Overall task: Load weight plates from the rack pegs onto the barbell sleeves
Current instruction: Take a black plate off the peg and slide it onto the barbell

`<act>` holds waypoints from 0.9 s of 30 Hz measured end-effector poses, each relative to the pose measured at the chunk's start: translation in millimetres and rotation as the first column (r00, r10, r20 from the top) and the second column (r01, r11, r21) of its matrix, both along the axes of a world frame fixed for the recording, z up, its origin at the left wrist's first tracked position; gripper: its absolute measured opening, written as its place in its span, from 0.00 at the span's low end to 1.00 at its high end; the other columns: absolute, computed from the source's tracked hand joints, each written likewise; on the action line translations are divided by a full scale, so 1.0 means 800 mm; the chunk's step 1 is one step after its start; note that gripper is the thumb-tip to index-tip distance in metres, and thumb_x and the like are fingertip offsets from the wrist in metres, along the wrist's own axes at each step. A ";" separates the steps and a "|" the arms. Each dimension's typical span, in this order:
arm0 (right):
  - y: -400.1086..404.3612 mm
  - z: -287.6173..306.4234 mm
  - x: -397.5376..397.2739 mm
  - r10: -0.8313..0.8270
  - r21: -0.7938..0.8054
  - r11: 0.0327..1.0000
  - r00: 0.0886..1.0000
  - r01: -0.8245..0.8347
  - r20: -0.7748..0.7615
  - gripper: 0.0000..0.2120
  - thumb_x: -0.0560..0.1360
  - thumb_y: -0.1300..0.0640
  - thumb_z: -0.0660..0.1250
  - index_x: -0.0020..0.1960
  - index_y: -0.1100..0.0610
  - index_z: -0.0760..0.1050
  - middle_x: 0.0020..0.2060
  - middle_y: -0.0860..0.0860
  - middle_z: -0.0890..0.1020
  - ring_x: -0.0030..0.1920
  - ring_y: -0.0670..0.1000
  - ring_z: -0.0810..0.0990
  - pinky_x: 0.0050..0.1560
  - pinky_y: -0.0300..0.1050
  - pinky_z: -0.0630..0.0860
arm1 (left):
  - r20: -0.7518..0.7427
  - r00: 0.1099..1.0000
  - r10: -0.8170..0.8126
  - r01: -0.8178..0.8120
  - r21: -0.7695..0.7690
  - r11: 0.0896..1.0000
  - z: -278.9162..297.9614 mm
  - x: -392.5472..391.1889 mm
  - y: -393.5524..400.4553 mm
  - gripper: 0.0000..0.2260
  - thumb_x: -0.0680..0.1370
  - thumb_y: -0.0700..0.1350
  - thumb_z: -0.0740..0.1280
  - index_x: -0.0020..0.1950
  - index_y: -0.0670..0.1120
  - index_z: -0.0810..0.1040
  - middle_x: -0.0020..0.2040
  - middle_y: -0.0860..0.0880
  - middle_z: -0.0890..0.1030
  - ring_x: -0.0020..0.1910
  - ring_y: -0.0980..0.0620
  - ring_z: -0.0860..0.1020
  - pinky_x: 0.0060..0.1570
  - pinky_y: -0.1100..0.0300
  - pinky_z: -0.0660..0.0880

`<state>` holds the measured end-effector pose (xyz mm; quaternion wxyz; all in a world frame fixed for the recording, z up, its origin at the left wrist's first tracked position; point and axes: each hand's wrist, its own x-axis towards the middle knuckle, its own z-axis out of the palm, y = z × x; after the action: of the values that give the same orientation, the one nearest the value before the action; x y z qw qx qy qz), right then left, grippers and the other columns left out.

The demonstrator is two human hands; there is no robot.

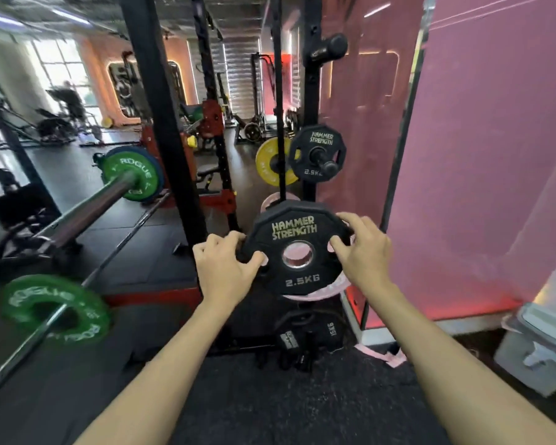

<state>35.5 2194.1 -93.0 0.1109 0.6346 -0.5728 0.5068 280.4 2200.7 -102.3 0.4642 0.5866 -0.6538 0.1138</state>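
— Black rubber floor (161,245) runs under the whole rack, speckled nearer my feet, and a pink wall (482,155) closes off everything from one to four o'clock. Windows glow far off at ten o'clock.

— Where's the plate?

— Dead centre, between my palms. It's the black 2.5 kg plate (297,248), face toward me, lettering upright, its centre hole showing pink from the pink plate (312,295) behind it. My left hand (227,264) is curled round its nine o'clock edge, fingers hooked into a grip cutout. My right hand (363,252) clamps the three o'clock edge, fingertips on the face.

— Is it still on its peg?

— I can't tell; I see nothing through the hole but pink.

— And the rest of the rack?

— At twelve o'clock from my hands, a second black 2.5 kg plate (316,152) sits on a peg of the rack upright (310,91), with a yellow plate (270,162) just behind it at its nine o'clock. Low down at six o'clock hangs a 15 kg plate (318,329).

— The barbell?

— The barbell (87,207) lies out at nine o'clock, a green plate (132,175) already on its far sleeve. Another green plate (53,308) sits at eight o'clock, blurred
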 end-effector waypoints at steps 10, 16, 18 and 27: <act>0.034 0.006 0.227 0.373 0.081 0.925 0.928 -0.370 -0.022 0.18 0.70 0.53 0.71 0.60 0.49 0.77 0.46 0.51 0.80 0.47 0.57 0.79 0.41 0.51 0.76 | -0.001 0.926 0.378 -0.377 0.036 0.925 0.007 0.208 0.135 0.16 0.65 0.56 0.71 0.47 0.47 0.81 0.34 0.52 0.72 0.42 0.44 0.76 0.51 0.51 0.65; 0.039 0.019 0.365 0.495 0.023 0.869 0.868 -0.494 -0.029 0.18 0.69 0.51 0.72 0.59 0.48 0.77 0.44 0.49 0.80 0.43 0.55 0.80 0.40 0.47 0.75 | -0.021 0.849 0.528 -0.526 0.063 0.848 0.019 0.328 0.173 0.19 0.67 0.58 0.67 0.51 0.47 0.82 0.37 0.49 0.79 0.45 0.45 0.76 0.53 0.49 0.66; 0.033 0.022 0.402 0.507 0.012 0.862 0.861 -0.507 -0.039 0.18 0.68 0.51 0.73 0.58 0.49 0.77 0.43 0.48 0.79 0.42 0.54 0.80 0.39 0.46 0.74 | -0.044 0.840 0.540 -0.537 0.065 0.841 0.020 0.363 0.169 0.19 0.67 0.57 0.67 0.51 0.47 0.82 0.36 0.50 0.78 0.46 0.46 0.76 0.54 0.49 0.66; -0.015 0.038 0.526 0.384 0.053 0.923 0.921 -0.381 -0.068 0.19 0.68 0.50 0.72 0.59 0.48 0.77 0.44 0.48 0.79 0.44 0.55 0.80 0.42 0.48 0.74 | -0.115 0.883 0.455 -0.438 0.144 0.887 0.022 0.496 0.087 0.20 0.69 0.58 0.65 0.53 0.48 0.82 0.41 0.46 0.78 0.46 0.42 0.75 0.55 0.47 0.68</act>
<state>456.4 2182.2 -62.3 0.0194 0.7553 -0.4427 0.4830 677.1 2270.7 -84.7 0.4375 0.7538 -0.4707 0.1371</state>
